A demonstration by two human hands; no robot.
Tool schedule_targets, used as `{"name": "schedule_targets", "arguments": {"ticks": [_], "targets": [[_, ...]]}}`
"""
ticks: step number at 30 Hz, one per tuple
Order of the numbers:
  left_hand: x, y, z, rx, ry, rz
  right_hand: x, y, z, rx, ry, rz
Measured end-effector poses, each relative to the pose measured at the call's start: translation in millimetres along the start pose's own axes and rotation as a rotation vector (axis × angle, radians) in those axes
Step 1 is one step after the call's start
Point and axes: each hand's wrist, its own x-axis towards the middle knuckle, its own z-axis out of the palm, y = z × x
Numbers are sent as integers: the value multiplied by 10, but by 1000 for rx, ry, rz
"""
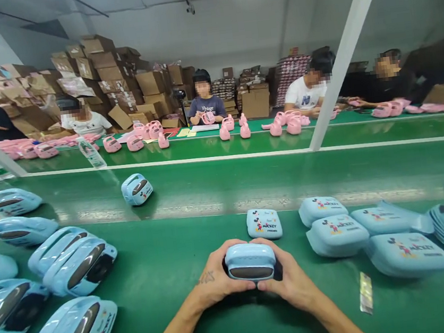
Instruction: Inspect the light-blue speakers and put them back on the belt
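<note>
A light blue case [250, 262] with a dark oval window sits between both my hands, low in the middle of the view. My left hand [214, 278] wraps its left end with fingers curled. My right hand [286, 276] grips the right end the same way. Just beyond it, a light blue lid [264, 223] with a cartoon mouse print lies flat on the green table [168, 258].
Several blue cases [72, 261] crowd the left side, and several blue lids [336, 233] pile at the right. One blue case [137, 189] rides the green conveyor belt [247, 179]. Across it, several people sit with pink cases [224, 132]. Cardboard boxes [87, 80] stack behind.
</note>
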Motion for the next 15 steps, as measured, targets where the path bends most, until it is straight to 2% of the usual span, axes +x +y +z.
{"name": "schedule_targets", "arguments": {"ticks": [7, 11, 13, 15], "targets": [[22, 8, -4, 23, 0, 17, 11, -30, 18, -10, 0, -1], [-17, -3, -37, -30, 34, -2, -4, 73, 39, -7, 70, -22], [24, -13, -105, -78, 151, -37, -3, 153, 68, 74, 125, -46], [170, -15, -218, -90, 380, -45, 9, 256, 94, 142, 183, -58]]}}
